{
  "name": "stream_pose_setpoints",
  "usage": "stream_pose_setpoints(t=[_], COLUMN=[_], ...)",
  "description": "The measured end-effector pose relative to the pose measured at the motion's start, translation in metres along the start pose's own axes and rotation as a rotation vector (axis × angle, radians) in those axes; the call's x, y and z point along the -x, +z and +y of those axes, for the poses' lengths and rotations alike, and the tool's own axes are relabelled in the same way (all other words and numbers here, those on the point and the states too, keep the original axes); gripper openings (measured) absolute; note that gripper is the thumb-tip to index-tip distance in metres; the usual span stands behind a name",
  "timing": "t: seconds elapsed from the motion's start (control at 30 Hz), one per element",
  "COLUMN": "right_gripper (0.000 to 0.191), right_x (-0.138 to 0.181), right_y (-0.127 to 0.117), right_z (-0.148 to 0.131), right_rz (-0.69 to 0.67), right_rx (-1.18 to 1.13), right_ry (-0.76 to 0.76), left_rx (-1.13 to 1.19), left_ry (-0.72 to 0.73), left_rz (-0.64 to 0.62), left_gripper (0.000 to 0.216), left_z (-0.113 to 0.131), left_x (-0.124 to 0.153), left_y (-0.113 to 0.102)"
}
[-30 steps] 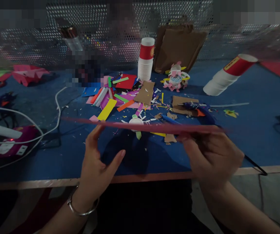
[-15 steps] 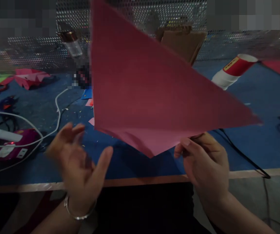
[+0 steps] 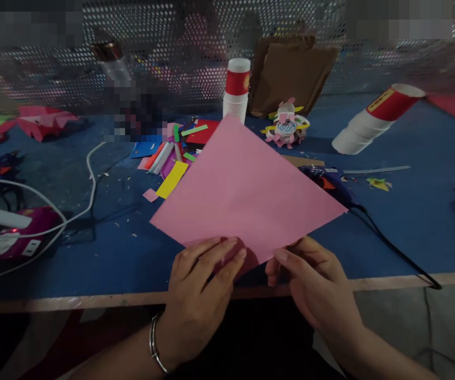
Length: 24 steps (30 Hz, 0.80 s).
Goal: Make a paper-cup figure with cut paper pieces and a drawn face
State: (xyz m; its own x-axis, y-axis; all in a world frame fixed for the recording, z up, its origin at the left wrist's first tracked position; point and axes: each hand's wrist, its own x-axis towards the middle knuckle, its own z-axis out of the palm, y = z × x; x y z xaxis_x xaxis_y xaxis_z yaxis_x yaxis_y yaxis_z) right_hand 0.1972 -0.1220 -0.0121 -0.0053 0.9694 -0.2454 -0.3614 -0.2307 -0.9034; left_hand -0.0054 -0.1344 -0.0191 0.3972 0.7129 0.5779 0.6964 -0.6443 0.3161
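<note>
A square sheet of pink paper is turned corner-on in front of me, tilted above the blue table. My right hand pinches its near right edge between thumb and fingers. Across the near left edge lie the curved fingers of my left hand, close to the near corner. The left thumb is hidden, and a dark shadow falls on the paper under those fingers. A metal bangle circles the left wrist.
Behind the sheet stand a stack of paper cups, a small cup figure and a cardboard piece. A second cup stack leans right. Marker pens and scraps lie left. A glue gun with a black cable is partly covered.
The sheet has swung down from standing high to a flatter slant, uncovering the things behind it. My left hand has moved right from the air onto its edge; my right hand keeps its pinch.
</note>
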Motion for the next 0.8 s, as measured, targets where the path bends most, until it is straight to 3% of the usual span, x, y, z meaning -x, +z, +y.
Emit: stream_pose_setpoints(t=[0.27, 0.47, 0.57, 0.7, 0.8], right_gripper=[0.016, 0.019, 0.019, 0.005, 0.019], right_x=[0.008, 0.008, 0.013, 0.019, 0.018], right_y=[-0.013, -0.015, -0.018, -0.027, -0.038], right_z=[0.008, 0.004, 0.001, 0.004, 0.005], right_rz=[-0.055, -0.094, -0.092, 0.134, 0.228], right_rx=[0.104, 0.352, 0.611, 0.954, 1.105], right_ry=[0.037, -0.043, -0.204, -0.557, -0.781], left_rx=[0.012, 0.109, 0.094, 0.06, 0.054], left_ry=[-0.05, 0.005, 0.025, 0.024, 0.023], left_rz=[-0.099, -0.104, -0.121, -0.155, -0.176], left_gripper=[0.062, 0.042, 0.034, 0.034, 0.037], left_z=[0.007, 0.001, -0.003, -0.007, -0.009], left_x=[-0.001, -0.002, -0.001, 0.001, 0.001], left_y=[0.004, 0.005, 0.001, -0.005, -0.01])
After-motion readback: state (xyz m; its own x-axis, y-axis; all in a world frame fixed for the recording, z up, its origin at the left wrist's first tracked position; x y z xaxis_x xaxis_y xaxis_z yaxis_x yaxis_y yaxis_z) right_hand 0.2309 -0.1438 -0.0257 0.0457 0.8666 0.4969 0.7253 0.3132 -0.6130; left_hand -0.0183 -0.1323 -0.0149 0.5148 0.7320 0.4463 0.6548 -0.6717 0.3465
